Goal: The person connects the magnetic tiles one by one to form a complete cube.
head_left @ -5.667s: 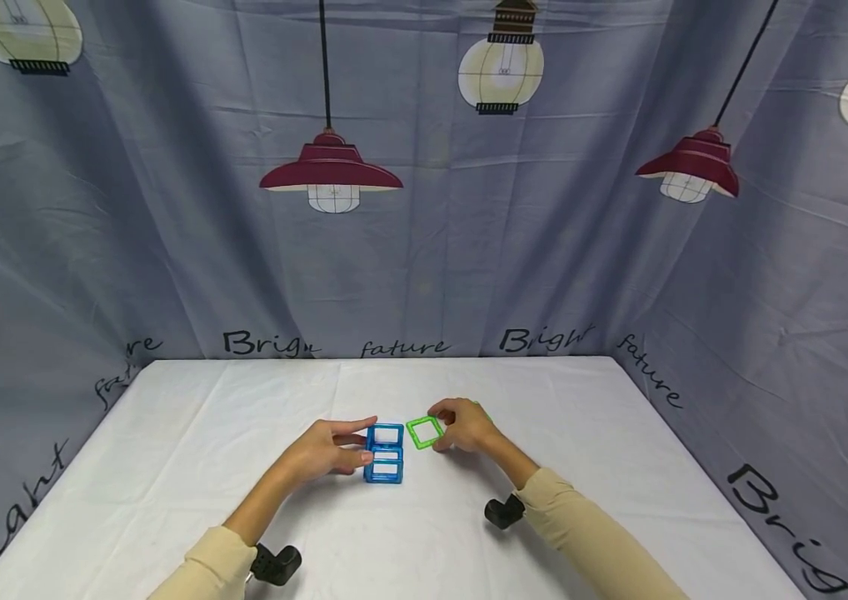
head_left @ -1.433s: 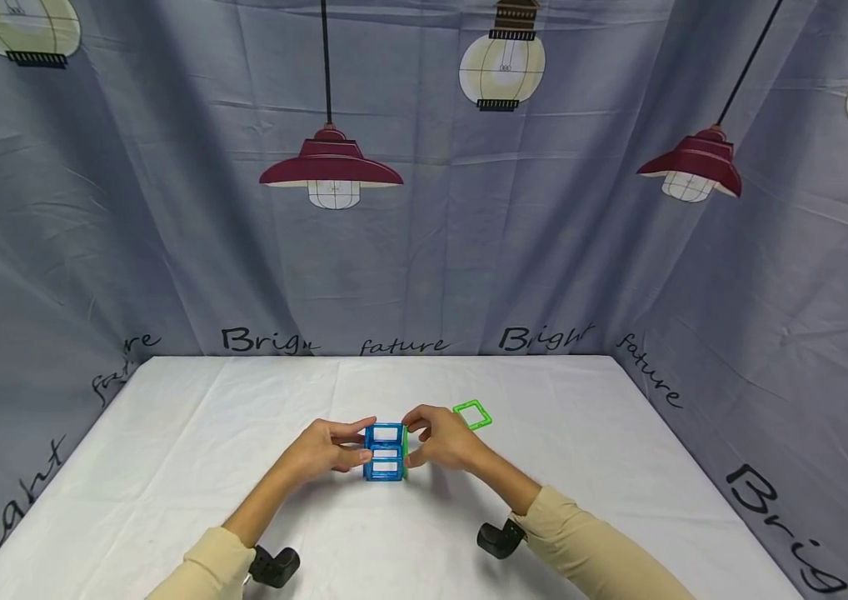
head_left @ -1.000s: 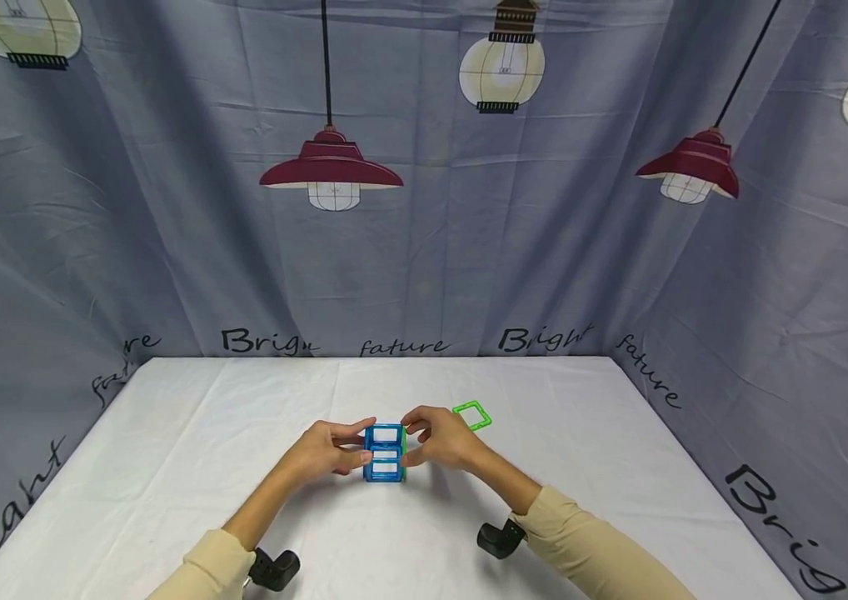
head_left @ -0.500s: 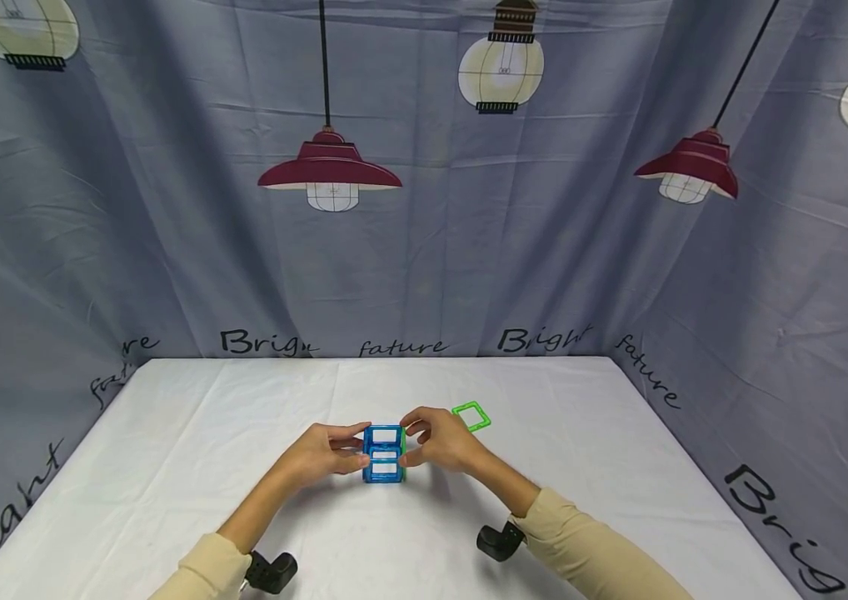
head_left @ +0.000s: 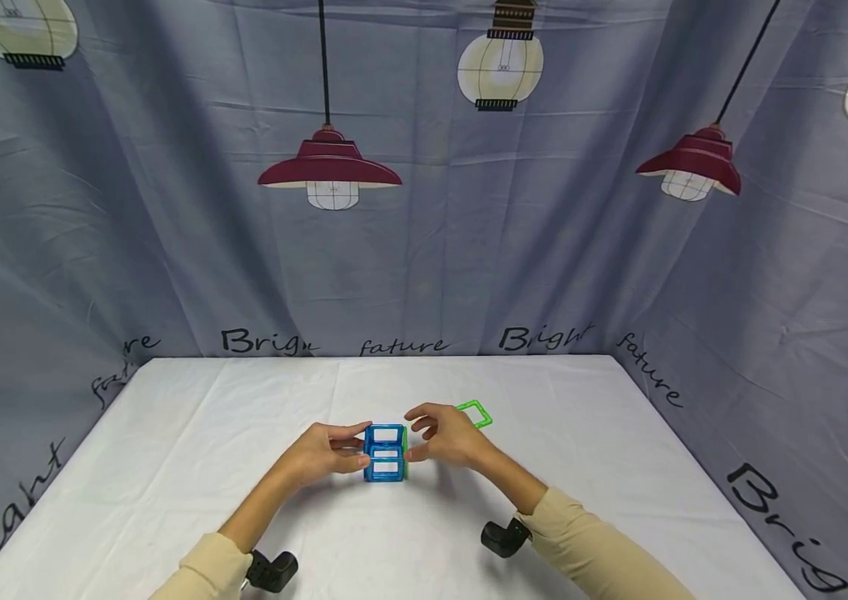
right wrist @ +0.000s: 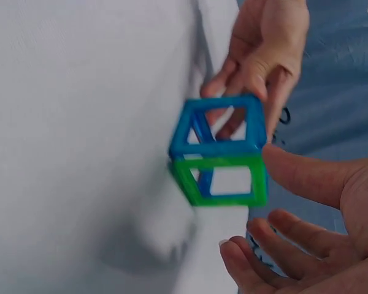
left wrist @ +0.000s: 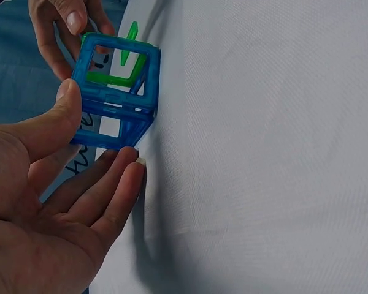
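A small open-framed box of blue magnetic tiles point(head_left: 385, 446) stands on the white table, with a green square magnetic tile point(right wrist: 233, 162) along its right side. My left hand point(head_left: 322, 454) grips the box from the left, thumb on the near blue frame and fingers at the side behind it. At the right, my right hand point(head_left: 450, 437) has its fingers spread apart from the box. Its thumb tip point(right wrist: 276, 160) lies right at the green tile's edge. Behind the right hand, a loose green square tile point(head_left: 486, 420) lies flat, partly covered by that hand.
A white cloth covers the table point(head_left: 364, 542). Grey curtains point(head_left: 424, 275) printed with lamps and lettering hang along its back and sides. Black wrist cameras point(head_left: 271, 572) sit under both forearms, close above the cloth.
Earlier my right hand carried a green tile in from the right and set it against the blue box's side. Just now its fingers have loosened and drawn slightly right. The left hand keeps its grip.
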`<state>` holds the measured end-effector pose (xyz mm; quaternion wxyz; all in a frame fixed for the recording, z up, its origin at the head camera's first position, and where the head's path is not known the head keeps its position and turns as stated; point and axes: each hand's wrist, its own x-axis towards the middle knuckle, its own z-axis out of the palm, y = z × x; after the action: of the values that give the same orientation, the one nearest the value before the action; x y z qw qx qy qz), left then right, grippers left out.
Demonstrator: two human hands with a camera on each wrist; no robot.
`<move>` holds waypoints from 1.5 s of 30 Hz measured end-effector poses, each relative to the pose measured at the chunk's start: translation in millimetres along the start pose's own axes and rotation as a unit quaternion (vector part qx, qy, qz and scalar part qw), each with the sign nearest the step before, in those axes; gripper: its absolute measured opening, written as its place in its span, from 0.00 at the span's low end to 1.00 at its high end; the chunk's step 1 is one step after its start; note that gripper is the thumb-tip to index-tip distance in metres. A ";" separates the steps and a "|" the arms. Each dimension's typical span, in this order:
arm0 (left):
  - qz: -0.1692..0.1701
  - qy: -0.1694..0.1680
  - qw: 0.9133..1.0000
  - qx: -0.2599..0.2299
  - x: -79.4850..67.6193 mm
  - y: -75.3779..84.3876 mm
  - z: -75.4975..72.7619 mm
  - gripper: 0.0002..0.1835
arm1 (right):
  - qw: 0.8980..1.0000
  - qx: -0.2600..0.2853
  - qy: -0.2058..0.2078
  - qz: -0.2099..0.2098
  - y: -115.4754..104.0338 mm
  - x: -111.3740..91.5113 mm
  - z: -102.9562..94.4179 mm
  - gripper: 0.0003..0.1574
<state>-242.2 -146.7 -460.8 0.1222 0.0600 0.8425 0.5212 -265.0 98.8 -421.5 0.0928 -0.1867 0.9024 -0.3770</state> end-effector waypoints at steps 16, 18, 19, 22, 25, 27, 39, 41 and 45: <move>0.020 -0.029 0.999 -0.022 -0.6 -3.3 -7.9 0.35 | 0.990 0.073 0.069 0.095 49.8 26.3 -76.4 0.38; 0.021 -0.031 0.999 -0.023 -0.6 -3.0 -8.0 0.35 | 0.991 0.074 0.053 0.096 59.4 28.9 -80.3 0.39; 0.022 -0.032 0.999 -0.024 -0.4 -3.1 -8.0 0.35 | 0.992 0.069 0.044 0.095 63.9 30.1 -82.0 0.39; 0.021 -0.032 0.999 -0.029 -0.1 -3.1 -7.8 0.35 | 0.992 0.060 0.024 0.105 77.5 32.9 -85.3 0.41; 0.022 -0.035 0.999 -0.034 0.1 -2.9 -7.5 0.35 | 0.991 0.060 0.010 0.122 90.9 33.8 -84.9 0.45; 0.023 -0.035 0.999 -0.029 0.1 -2.8 -6.9 0.35 | 0.990 0.066 0.002 0.128 99.9 33.7 -82.3 0.47; 0.015 -0.027 0.999 -0.025 -0.4 -3.5 -6.5 0.35 | 0.995 0.018 -0.014 0.100 119.8 36.8 -66.5 0.46; 0.016 -0.027 0.999 -0.028 0.0 -3.8 -6.5 0.35 | 0.995 0.006 -0.015 0.098 120.1 37.8 -64.9 0.46; 0.015 -0.030 0.999 -0.033 0.4 -3.3 -6.4 0.35 | 0.995 -0.006 -0.014 0.094 120.9 38.3 -63.5 0.44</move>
<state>-244.2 -153.7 -461.0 0.1410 0.0844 0.8196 0.5489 -351.9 202.4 -464.5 0.1396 -0.1068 0.9168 -0.3585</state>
